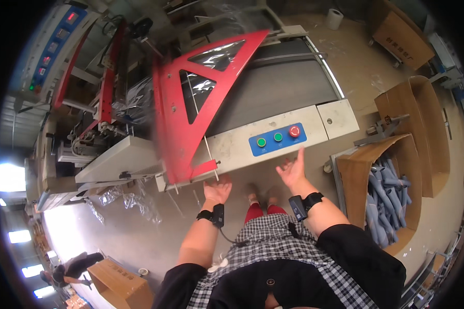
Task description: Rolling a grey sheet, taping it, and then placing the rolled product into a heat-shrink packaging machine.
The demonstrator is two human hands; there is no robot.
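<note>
My left hand (217, 190) is at the front edge of a packing machine, just below the lower end of a red triangular frame (210, 103). Its fingers look spread, their tips against or near the edge, and no object shows in it. My right hand (292, 171) is raised in front of the same edge, fingers apart, holding nothing. Above it is a blue control panel (277, 139) with two green buttons (261, 142) and a red knob (294, 132). The red frame is blurred along its left side. Behind it lies a dark conveyor belt (278, 85).
At right, a cardboard box (355, 172) holds several grey-blue rolled pieces (384, 201), with another open carton (433, 139) behind it. Clear plastic film scraps (139, 203) lie on the floor at left. Another person (69, 270) is at lower left beside a carton (119, 283).
</note>
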